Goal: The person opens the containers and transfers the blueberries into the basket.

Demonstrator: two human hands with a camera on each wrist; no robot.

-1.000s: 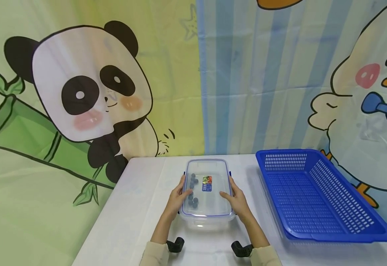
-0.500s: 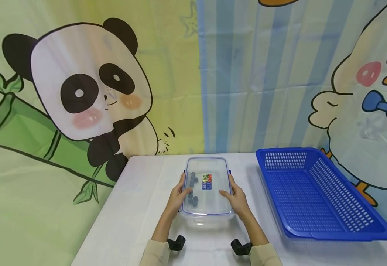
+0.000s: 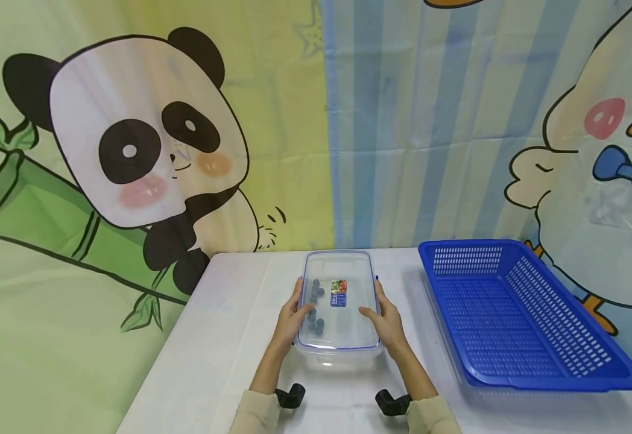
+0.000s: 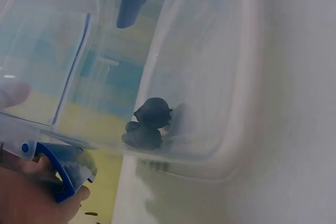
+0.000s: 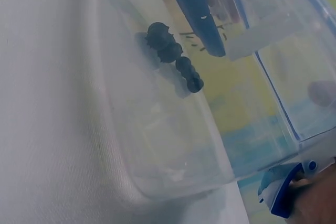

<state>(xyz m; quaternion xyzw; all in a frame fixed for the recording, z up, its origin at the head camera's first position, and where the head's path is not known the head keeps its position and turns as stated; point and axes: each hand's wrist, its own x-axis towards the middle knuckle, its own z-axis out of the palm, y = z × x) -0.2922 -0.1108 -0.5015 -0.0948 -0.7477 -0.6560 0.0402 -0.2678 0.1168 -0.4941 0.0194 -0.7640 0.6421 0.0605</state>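
A clear plastic food storage box sits between both hands, its transparent lid edged in blue and bearing a colourful label. Several blueberries lie inside along the left side. The left hand grips the left side, thumb over the lid. On the opposite side, the right hand holds it the same way. Fingers show beside a flared-out side latch in the left wrist view, and the right wrist view has another flared latch by the right hand. The undersides of both hands are hidden.
A large blue perforated basket stands on the right of the white-covered table. Black wrist-worn camera mounts stick out below the forearms. Behind the table hangs a printed curtain with a panda and a duck.
The box's far edge appears slightly higher in the head view, and the whole scene has shifted up a little. Both hands keep the same hold on the box.
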